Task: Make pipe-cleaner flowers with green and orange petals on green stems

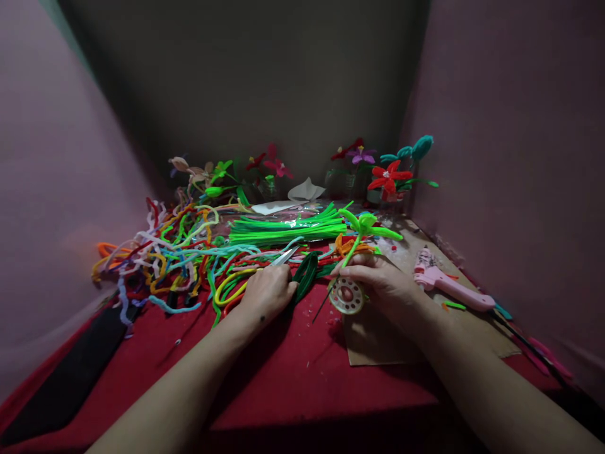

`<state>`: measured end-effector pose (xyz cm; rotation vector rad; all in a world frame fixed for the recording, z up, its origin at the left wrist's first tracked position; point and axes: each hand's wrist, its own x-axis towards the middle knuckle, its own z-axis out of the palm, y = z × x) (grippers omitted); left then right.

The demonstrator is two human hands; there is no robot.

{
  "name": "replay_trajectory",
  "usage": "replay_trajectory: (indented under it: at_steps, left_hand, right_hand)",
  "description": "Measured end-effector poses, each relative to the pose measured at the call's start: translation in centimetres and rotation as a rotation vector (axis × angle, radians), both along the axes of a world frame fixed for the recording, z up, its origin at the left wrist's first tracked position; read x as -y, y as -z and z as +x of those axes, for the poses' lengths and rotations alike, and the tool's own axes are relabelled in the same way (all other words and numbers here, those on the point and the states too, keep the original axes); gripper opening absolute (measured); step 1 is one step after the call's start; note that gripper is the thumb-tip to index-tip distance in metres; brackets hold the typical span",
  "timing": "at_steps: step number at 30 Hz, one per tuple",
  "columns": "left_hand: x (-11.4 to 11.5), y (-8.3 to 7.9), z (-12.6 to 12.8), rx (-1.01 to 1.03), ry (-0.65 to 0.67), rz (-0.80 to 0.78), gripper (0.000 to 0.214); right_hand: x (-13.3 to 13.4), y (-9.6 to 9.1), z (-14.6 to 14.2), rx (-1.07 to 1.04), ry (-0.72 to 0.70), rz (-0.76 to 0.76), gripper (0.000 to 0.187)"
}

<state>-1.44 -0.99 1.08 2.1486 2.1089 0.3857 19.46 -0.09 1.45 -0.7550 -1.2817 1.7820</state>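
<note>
My right hand [382,280] pinches the stem of a bright green pipe-cleaner flower [366,226]. The flower tilts up above my fingers, and its dark wire end [322,306] sticks out below. Just under that hand is a pale spool [346,296] with a ring of holes; whether the hand touches it I cannot tell. My left hand [269,291] is closed over a pair of scissors [285,256], the blades pointing away past the knuckles and the handles mostly hidden. A dark green loop of pipe cleaner [306,276] lies beside its fingers.
Tangled coloured pipe cleaners [165,252] heap at the left, with a bundle of green ones [288,228] behind my hands. A pink glue gun [454,287] rests on cardboard [378,347] at the right. Finished flowers [390,180] stand along the back. A black strip [66,378] lies front left.
</note>
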Motion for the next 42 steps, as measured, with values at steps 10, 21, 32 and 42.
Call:
replay_trajectory:
  at_steps: [10,21,32,42]
  left_hand:
    - [-0.4,-0.9,-0.9,0.083,-0.032,0.104,0.019]
    - [1.6,-3.7,0.1,1.374,0.218,-0.32,0.018]
    - [2.4,-3.6,1.3,1.149,0.176,-0.294,0.018]
    - [2.2,-3.3,1.4,1.226,0.28,-0.227,0.016]
  right_hand:
    - [0.2,-0.4,-0.5,-0.018,0.047,-0.078,0.013]
    - [0.5,-0.7,-0.3,0.109,0.01,0.247,0.015]
    - [0.4,-0.5,-0.7,0.262,0.062,0.381,0.013]
    - [0.4,-0.3,-0.8,0.318,0.093,0.4,0.02]
